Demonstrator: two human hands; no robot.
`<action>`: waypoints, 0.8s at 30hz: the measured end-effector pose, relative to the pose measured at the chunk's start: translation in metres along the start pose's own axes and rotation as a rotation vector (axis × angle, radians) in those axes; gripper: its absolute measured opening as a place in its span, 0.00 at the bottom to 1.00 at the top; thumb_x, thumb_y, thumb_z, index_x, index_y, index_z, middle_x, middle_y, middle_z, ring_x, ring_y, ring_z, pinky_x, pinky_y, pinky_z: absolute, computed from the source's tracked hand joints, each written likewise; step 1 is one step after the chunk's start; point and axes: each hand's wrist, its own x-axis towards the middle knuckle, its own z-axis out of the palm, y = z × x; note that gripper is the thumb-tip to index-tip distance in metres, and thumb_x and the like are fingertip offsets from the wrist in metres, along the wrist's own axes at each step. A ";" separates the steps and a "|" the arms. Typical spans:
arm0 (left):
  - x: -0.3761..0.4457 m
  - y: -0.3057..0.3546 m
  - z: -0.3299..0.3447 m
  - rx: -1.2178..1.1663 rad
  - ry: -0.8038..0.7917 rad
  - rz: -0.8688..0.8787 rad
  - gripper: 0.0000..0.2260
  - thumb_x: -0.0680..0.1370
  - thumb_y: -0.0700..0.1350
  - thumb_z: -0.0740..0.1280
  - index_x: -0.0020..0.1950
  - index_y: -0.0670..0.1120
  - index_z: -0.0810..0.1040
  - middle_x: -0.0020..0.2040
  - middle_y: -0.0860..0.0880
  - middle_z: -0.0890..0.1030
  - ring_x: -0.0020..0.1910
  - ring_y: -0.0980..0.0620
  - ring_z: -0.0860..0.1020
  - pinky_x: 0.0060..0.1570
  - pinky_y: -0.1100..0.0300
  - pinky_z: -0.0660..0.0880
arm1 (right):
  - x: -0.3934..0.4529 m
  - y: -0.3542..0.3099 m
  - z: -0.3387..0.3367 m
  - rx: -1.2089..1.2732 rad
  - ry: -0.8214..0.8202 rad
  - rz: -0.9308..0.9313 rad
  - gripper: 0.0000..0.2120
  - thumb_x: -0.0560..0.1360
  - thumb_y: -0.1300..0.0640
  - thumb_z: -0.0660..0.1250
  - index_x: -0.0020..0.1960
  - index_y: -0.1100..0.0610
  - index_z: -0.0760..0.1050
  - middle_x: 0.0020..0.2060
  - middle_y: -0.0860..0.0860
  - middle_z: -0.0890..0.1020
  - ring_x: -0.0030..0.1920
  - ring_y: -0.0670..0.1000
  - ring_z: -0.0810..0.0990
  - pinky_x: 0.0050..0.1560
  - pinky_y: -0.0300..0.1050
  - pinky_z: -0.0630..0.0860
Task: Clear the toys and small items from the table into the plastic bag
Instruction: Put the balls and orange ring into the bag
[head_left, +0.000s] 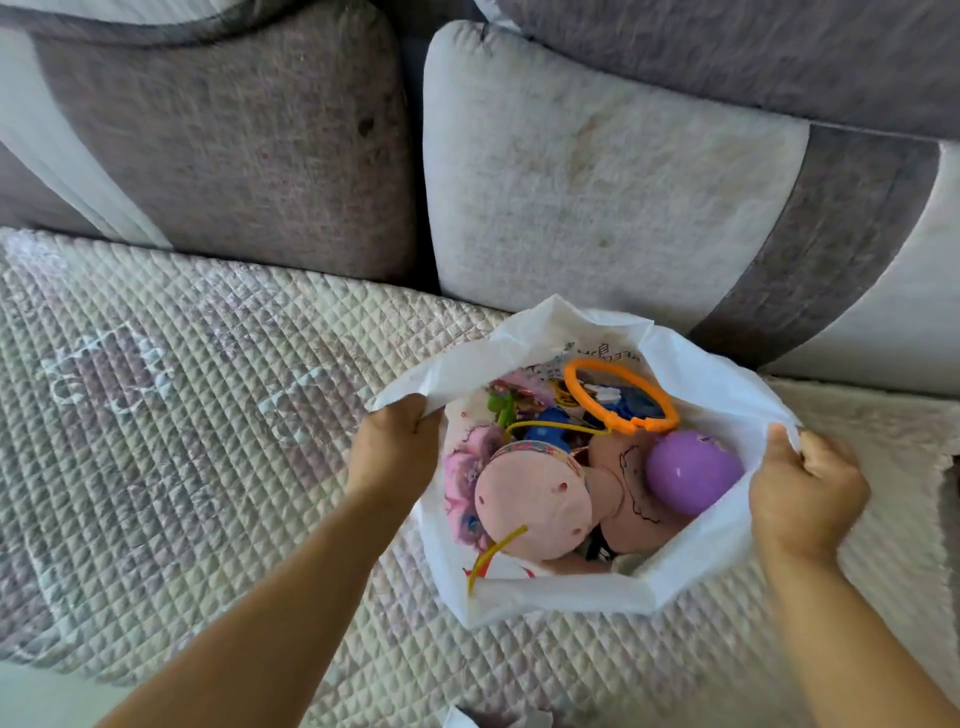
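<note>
The left hand (395, 447) pinches the left rim of the white plastic bag (545, 597), fingers curled over the edge. The right hand (808, 488) grips the right rim, fingers folded around the plastic. The bag sits open between them on a quilted sofa cover (182, 415), toward its back edge. Inside lie a bald pink doll (535, 504), a purple egg (693, 470) near the right fingers, and an orange ring (621, 395) farther back. Print on the bag's far inner wall is too blurred to read. Behind stand grey and white cushions (597, 171).
</note>
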 end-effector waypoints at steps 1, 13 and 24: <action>0.001 0.002 0.002 -0.013 0.005 0.006 0.15 0.76 0.45 0.64 0.33 0.38 0.72 0.29 0.41 0.75 0.31 0.43 0.73 0.32 0.55 0.70 | 0.002 0.002 -0.002 0.008 0.014 -0.001 0.15 0.75 0.61 0.63 0.36 0.73 0.73 0.41 0.70 0.75 0.42 0.66 0.74 0.43 0.50 0.67; 0.014 -0.010 0.035 0.266 -0.181 -0.167 0.21 0.76 0.55 0.63 0.65 0.46 0.70 0.60 0.41 0.76 0.57 0.40 0.76 0.52 0.50 0.73 | 0.000 0.011 -0.003 -0.283 -0.454 -0.005 0.18 0.72 0.63 0.65 0.62 0.62 0.72 0.55 0.64 0.75 0.55 0.64 0.74 0.53 0.53 0.70; -0.046 -0.009 0.066 0.610 -0.433 -0.114 0.59 0.57 0.78 0.63 0.63 0.60 0.18 0.71 0.51 0.24 0.75 0.44 0.35 0.69 0.34 0.46 | -0.026 0.017 -0.011 -0.389 -0.554 -0.053 0.22 0.73 0.64 0.63 0.66 0.55 0.66 0.59 0.59 0.72 0.55 0.64 0.74 0.55 0.55 0.70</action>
